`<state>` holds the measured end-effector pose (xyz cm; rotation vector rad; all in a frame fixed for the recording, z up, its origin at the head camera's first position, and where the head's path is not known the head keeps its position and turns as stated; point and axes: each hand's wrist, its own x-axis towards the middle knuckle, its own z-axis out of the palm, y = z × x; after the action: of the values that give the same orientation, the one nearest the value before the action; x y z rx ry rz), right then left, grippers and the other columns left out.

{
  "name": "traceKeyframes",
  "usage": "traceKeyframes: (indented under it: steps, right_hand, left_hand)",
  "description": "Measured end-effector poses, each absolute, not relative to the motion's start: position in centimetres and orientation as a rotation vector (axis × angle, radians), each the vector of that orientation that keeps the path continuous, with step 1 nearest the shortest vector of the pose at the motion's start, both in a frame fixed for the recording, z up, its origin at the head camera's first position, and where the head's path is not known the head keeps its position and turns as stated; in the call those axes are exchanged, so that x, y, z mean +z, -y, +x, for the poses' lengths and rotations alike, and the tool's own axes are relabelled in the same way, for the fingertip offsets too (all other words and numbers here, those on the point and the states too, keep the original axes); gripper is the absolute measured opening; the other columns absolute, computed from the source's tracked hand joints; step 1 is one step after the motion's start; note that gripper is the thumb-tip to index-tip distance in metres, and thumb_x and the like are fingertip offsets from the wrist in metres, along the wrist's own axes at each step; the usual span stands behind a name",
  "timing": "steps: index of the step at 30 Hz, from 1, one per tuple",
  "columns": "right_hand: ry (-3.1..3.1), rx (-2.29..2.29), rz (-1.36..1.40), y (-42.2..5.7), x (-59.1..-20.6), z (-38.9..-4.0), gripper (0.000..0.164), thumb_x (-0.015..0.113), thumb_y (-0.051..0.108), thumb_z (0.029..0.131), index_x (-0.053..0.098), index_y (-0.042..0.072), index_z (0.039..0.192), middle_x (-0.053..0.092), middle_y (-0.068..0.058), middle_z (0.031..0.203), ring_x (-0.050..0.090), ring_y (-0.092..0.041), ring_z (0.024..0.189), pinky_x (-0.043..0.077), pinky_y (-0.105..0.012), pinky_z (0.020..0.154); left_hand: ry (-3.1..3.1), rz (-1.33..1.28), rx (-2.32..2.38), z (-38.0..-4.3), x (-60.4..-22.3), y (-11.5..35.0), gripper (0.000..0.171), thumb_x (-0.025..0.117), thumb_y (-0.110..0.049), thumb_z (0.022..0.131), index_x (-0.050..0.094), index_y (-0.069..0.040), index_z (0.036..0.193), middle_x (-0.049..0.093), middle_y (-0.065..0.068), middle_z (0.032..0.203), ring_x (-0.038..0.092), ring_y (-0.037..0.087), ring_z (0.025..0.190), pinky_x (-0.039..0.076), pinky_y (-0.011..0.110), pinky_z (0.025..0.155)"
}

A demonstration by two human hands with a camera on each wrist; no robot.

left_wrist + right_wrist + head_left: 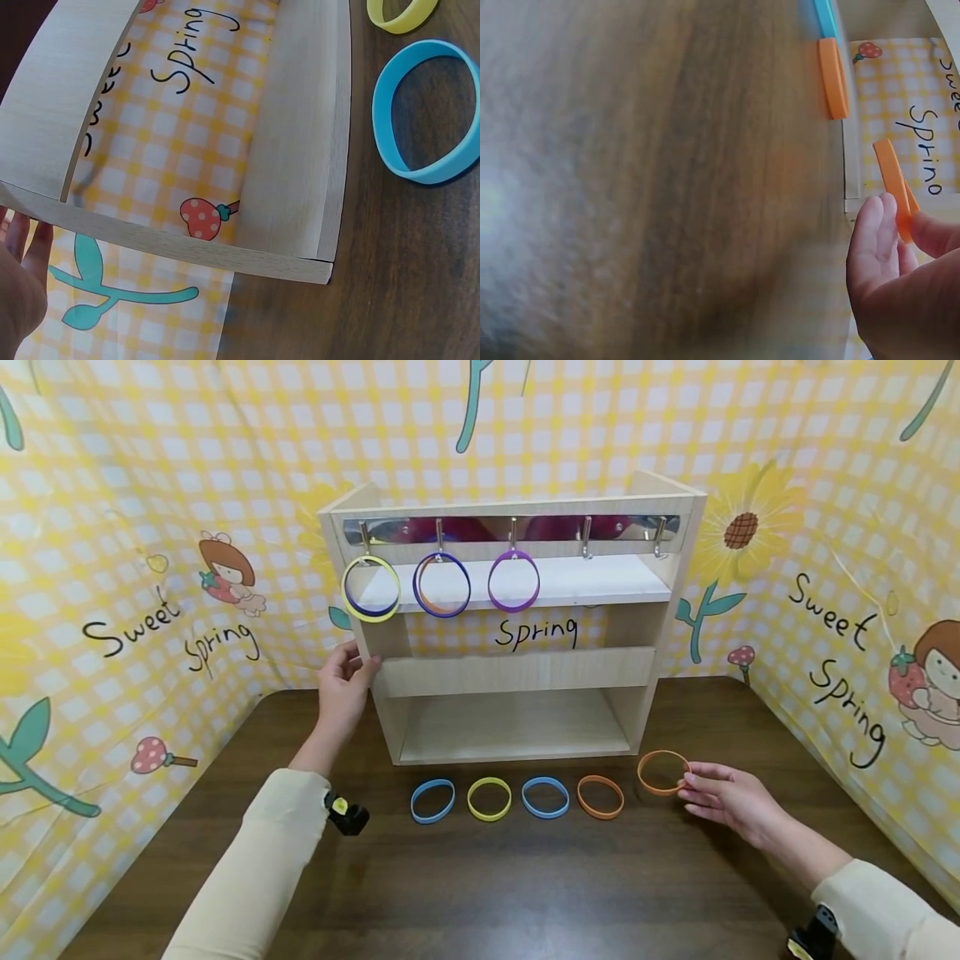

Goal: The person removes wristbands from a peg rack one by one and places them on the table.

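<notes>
My right hand (731, 797) pinches an orange silicone wristband (640, 774) between thumb and fingers, off the right front corner of a wooden shelf (513, 672). The right wrist view shows this band edge-on in the fingers. At the shelf's left side, my left hand (345, 685) holds the side panel, thumb at its front edge. On the table before the shelf lie a blue wristband (432, 817), a yellow wristband (489, 817), a second blue wristband (546, 814) and another orange wristband (601, 814), spaced in a row.
A metal hook rail (480, 529) runs across the shelf's top. Its left hook carries yellow and dark blue bands (371, 617); the second, dark blue and orange bands (442, 612); the middle, a purple band (513, 608). Two right hooks (587, 539) are bare. Checked cloth (187, 485) surrounds the table (510, 893).
</notes>
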<state>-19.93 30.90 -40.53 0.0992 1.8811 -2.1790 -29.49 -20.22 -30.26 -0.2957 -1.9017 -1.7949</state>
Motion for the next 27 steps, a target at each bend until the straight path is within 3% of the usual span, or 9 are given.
traceKeyframes:
  steps: [14, 23, 27]
  right_hand:
    - [-1.904, -2.067, 0.120, -31.1, -41.6, -19.6, 0.038, 0.058, 0.005, 0.096, 0.044, -0.010, 0.129, 0.070, -0.005, 0.098, 0.069, -0.017, 0.090, 0.054, -0.036, 0.080]
    - [-1.942, -2.010, 0.097, -31.0, -42.0, -19.5, 0.044, 0.057, 0.005, 0.097, 0.040, -0.014, 0.132, 0.069, -0.006, 0.099, 0.068, -0.017, 0.091, 0.054, -0.036, 0.081]
    - [-1.997, -1.980, 0.090, -30.8, -42.0, -19.5, 0.044, 0.061, 0.005, 0.095, 0.043, -0.014, 0.130, 0.069, -0.006, 0.097, 0.069, -0.018, 0.089, 0.055, -0.035, 0.078]
  left_hand:
    - [1.910, -0.289, -1.817, -29.6, -30.1, 20.0, 0.029, 0.062, -0.003, 0.092, 0.059, 0.003, 0.120, 0.059, -0.001, 0.105, 0.059, 0.013, 0.097, 0.048, 0.023, 0.077]
    - [1.897, -0.302, -1.831, -30.3, -30.7, 20.6, 0.031, 0.062, -0.004, 0.092, 0.057, 0.005, 0.122, 0.053, 0.028, 0.122, 0.059, 0.013, 0.095, 0.048, 0.022, 0.075]
    - [1.890, -0.288, -1.848, -31.4, -31.6, 21.1, 0.035, 0.063, -0.006, 0.093, 0.056, 0.005, 0.125, 0.052, 0.028, 0.125, 0.058, 0.014, 0.097, 0.048, 0.022, 0.076]
